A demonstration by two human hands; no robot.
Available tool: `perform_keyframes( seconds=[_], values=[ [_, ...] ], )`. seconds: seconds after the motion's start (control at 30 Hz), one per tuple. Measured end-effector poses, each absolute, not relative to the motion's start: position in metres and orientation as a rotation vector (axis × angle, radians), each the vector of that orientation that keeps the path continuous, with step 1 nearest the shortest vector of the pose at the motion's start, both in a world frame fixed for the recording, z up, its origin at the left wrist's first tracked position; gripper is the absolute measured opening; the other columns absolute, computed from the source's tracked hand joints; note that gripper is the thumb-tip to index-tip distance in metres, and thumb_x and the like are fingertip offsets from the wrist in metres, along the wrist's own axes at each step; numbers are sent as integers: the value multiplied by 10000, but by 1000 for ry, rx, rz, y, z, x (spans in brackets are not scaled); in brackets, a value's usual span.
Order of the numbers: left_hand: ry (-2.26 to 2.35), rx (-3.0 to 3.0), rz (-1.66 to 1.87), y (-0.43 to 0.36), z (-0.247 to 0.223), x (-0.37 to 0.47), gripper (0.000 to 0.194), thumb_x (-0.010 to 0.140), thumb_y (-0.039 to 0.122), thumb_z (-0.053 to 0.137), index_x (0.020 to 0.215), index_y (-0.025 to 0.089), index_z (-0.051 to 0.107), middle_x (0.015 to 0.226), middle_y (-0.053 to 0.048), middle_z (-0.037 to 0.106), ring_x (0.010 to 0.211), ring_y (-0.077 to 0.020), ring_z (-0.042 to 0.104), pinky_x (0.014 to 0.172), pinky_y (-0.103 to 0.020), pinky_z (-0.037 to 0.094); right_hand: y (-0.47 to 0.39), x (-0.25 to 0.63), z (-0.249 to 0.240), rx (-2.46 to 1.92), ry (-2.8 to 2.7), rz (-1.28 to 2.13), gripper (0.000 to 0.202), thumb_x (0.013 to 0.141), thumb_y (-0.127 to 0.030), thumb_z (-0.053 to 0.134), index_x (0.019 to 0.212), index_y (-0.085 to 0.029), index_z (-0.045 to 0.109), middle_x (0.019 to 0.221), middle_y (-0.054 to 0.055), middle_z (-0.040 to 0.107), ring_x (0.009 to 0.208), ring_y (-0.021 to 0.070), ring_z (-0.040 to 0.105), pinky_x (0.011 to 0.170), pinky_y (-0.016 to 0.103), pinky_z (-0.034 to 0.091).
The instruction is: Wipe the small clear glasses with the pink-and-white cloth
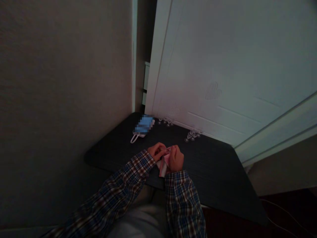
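Observation:
A small pink-and-white cloth hangs down between my hands, just above the dark table near its front edge. My right hand has its fingers closed on the cloth's upper right part. Close against it, my left hand is curled in a pinch at the cloth's upper left. Something small and clear seems to sit at the left fingertips, too dim to name. Beyond my hands stands a cluster of small clear pieces with round flat ends, like suction cups. A second group of similar clear pieces lies farther left.
A phone with a blurred blue screen and a white strap loop lies at the back left of the dark table. A white door panel rises along the table's back edge. The wall stands at left. A white cable runs at lower right.

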State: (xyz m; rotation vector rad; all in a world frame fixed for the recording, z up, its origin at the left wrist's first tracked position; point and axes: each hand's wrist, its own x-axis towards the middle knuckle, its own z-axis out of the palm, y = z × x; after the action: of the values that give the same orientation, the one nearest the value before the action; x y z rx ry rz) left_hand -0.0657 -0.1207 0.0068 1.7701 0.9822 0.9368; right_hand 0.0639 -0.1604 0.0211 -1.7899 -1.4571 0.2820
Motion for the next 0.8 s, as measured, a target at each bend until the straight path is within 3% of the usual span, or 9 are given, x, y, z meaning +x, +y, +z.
perform_keyframes(
  seconds=[0.8],
  values=[
    [1022,1695,804,-113,-6,-62,385,804,437,414,864,114,615,415,50,437,379,-76,409,401,-182,314,-162,65,20,-1762,-1453,292,383,894,-390,258,736,-184,540,663,1,598,599,90,524,587,189,330]
  ],
)
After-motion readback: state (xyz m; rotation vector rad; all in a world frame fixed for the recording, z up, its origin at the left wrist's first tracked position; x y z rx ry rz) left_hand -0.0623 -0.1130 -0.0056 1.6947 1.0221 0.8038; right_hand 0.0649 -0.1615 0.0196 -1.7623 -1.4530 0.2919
